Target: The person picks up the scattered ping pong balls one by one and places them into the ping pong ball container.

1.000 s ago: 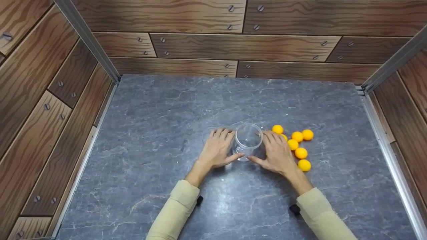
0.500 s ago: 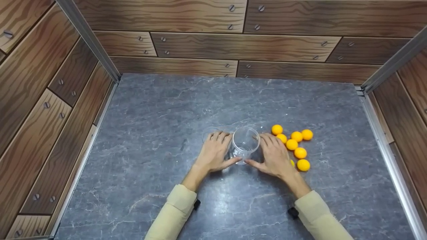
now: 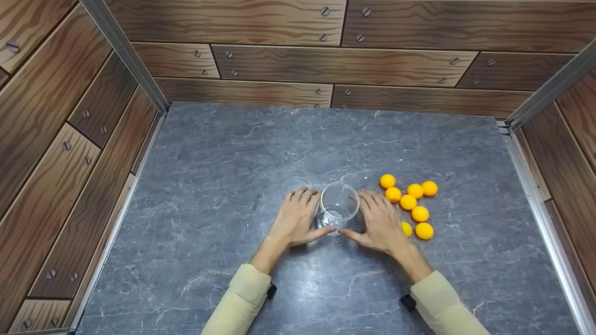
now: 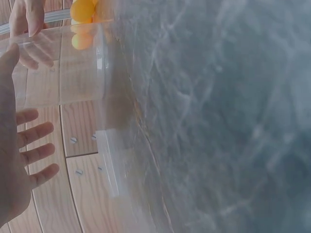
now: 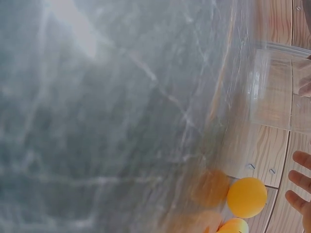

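Note:
A clear round plastic jar [image 3: 339, 204] stands upright, open at the top, on the dark marbled tabletop. My left hand [image 3: 295, 218] lies along its left side and my right hand [image 3: 379, 224] along its right side. Both thumbs reach toward each other across the jar's near side, their tips almost meeting. In the left wrist view, the left fingers [image 4: 36, 136] are straight and spread beside the jar. The right fingers [image 5: 301, 179] also look extended in the right wrist view. Behind the left fingertips lies a clear round lid [image 3: 297, 180], partly hidden by the hand.
Several orange ping-pong balls [image 3: 408, 202] lie loose to the right of my right hand, one close by its wrist. Wood-patterned panels [image 3: 344, 65] enclose the tabletop [image 3: 223, 153] at the back and both sides, with metal rails [image 3: 545, 223] along the edges.
Both hands and the jar between them have shifted together toward me and slightly left. More of the lid and of the balls by the right hand now shows.

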A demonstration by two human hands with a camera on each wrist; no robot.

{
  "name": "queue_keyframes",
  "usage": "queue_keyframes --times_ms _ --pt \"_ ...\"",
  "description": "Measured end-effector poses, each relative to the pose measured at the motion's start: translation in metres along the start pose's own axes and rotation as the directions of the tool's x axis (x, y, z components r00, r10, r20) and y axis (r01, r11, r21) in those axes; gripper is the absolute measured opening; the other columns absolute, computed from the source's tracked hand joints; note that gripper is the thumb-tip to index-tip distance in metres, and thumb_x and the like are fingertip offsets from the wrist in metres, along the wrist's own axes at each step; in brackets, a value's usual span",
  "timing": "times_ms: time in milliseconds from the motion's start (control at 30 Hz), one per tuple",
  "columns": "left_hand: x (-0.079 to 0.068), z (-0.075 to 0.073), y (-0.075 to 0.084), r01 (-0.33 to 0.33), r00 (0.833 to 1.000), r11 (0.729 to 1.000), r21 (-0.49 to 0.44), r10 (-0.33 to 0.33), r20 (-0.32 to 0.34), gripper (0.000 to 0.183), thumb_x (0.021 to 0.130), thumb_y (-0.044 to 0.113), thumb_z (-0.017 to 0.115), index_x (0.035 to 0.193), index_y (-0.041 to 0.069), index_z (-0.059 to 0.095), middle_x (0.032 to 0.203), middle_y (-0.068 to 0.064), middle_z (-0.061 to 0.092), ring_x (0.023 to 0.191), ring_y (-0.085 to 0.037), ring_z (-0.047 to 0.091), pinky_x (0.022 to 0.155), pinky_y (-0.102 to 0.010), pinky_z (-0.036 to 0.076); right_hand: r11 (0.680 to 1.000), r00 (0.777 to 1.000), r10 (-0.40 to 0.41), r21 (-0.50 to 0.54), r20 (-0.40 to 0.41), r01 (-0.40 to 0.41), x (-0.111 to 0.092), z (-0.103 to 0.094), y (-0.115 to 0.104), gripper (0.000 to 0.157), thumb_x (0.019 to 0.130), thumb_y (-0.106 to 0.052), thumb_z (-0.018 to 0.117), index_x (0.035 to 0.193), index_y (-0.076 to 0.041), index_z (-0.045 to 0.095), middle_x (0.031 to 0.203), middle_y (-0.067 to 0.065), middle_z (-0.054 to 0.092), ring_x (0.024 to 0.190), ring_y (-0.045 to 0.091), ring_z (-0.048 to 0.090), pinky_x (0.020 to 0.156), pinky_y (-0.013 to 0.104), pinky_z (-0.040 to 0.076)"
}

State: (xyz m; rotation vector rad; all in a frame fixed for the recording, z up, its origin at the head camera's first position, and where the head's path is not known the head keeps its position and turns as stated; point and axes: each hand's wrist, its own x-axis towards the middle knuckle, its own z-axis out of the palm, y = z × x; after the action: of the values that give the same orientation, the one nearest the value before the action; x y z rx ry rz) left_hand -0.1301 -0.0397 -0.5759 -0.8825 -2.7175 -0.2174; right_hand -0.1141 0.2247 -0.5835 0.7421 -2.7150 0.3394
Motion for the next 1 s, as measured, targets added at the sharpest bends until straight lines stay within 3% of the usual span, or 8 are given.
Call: queue_keyframes --times_ms 267,1000 --pt "-0.006 0.002 0.001 0.003 1.000 1.000 -0.004 -0.003 -0.011 0.097 0.084 0.088 0.055 0.144 0.012 0.057 0.135 -0.006 0.066 0.128 -0.028 0.062 0.106 -0.044 0.053 0.999 0.999 -0.030 0.034 -0.029 0.031 -0.003 0.001 -0.003 0.100 0.078 -0.073 0.076 0.145 -0.002 0.057 0.141 0.022 0.064 0.130 0.041 0.061 0.109 0.062 0.050" --pt "-0.017 0.004 0.009 0.015 0.998 1.000 0.021 -0.014 -0.064 0.103 0.075 0.094 0.060 0.138 0.013 0.058 0.132 -0.005 0.067 0.125 -0.025 0.062 0.105 -0.041 0.052 0.998 0.999 -0.046 0.050 -0.012 0.047 -0.012 0.003 -0.013 0.100 0.081 -0.077 0.071 0.147 -0.004 0.056 0.141 0.020 0.065 0.131 0.041 0.061 0.109 0.062 0.050"
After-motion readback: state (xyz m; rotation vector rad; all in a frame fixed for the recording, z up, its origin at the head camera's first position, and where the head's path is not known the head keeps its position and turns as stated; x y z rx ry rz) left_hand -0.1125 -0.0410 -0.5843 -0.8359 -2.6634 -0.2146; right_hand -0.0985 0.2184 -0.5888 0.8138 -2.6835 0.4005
